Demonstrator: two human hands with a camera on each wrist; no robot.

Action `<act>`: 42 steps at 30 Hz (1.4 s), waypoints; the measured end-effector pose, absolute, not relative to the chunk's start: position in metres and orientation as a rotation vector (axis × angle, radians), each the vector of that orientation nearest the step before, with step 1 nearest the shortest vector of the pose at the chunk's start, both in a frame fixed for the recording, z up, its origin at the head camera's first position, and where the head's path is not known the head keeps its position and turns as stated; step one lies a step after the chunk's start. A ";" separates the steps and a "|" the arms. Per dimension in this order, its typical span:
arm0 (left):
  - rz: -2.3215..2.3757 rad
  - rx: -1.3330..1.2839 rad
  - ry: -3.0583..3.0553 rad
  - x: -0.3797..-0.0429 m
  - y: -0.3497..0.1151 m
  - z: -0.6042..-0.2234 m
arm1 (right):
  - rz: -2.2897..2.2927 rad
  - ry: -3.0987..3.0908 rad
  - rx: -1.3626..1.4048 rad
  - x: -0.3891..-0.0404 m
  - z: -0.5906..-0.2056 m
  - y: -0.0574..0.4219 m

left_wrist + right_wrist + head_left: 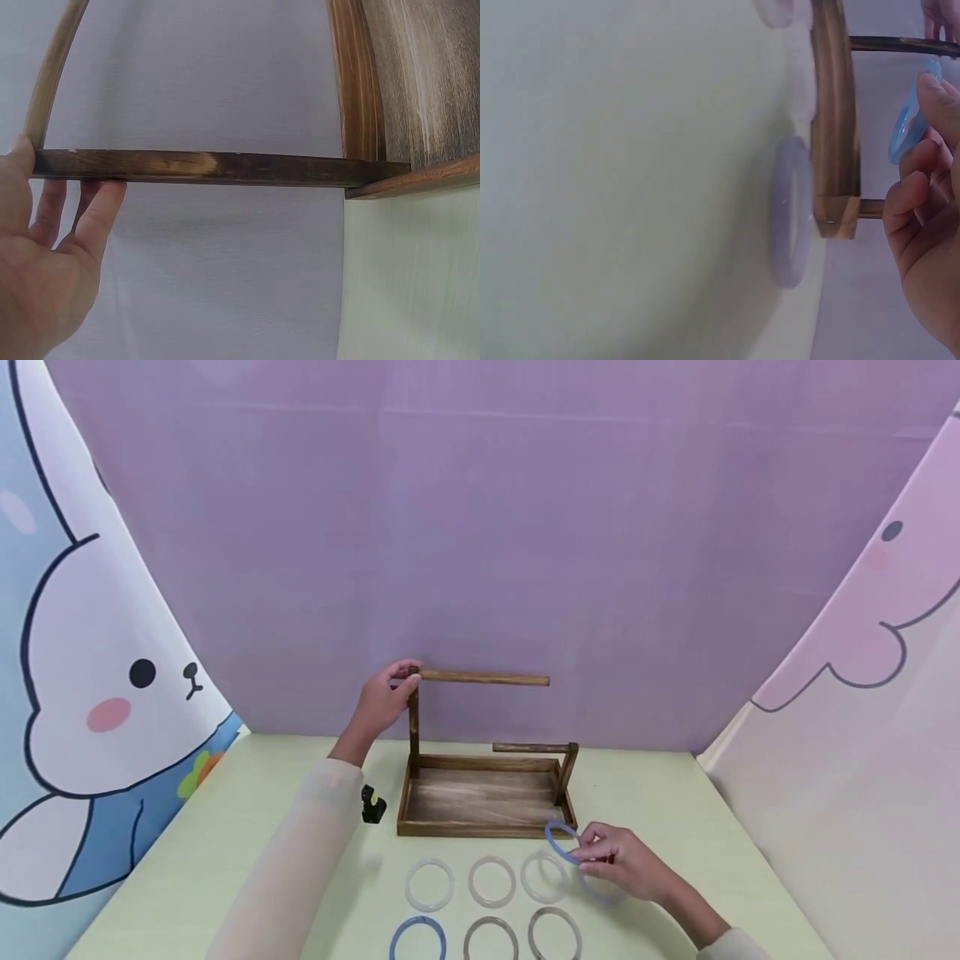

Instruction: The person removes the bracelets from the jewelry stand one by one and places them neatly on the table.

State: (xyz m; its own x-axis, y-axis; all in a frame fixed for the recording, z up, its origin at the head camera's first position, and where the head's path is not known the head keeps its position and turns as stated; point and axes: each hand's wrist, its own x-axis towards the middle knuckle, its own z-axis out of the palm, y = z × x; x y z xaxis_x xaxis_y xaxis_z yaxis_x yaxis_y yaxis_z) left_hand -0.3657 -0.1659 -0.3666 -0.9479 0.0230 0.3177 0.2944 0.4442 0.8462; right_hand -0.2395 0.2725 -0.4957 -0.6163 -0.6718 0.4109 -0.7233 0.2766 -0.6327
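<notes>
My left hand (pixel 382 702) grips the upper corner of a brown wooden bangle stand (pixel 480 830), where the tall post meets the long upper bar. In the left wrist view the thumb and fingers lie on either side of the post (pixel 195 166). My right hand (pixel 626 864) pinches a translucent blue bangle (pixel 551 837) by its edge, tilted in the air by the stand's front right corner. A lavender bangle (pixel 783 225) lies on the table, partly behind the right hand in the head view. The shorter bar (pixel 528 747) carries nothing.
In front of the stand are pale bangles (pixel 452 887) in one row. Nearer still lie a blue bangle (pixel 395 939) and two greyish-brown bangles (pixel 577 935), some cut by the frame edge. A small black object (pixel 372 806) is left of the stand. A purple backdrop (pixel 480 527) rises behind.
</notes>
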 end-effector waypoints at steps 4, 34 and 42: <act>-1.527 -0.295 -2.424 -0.367 -0.165 -0.367 | 1.286 -2.485 1.372 -0.233 -0.503 0.281; -1.502 -0.311 -2.427 -0.362 -0.166 -0.371 | 1.098 -2.486 1.658 -0.191 -0.527 0.330; -1.491 -0.308 -2.426 -0.363 -0.165 -0.371 | 1.164 -2.563 1.619 -0.183 -0.524 0.334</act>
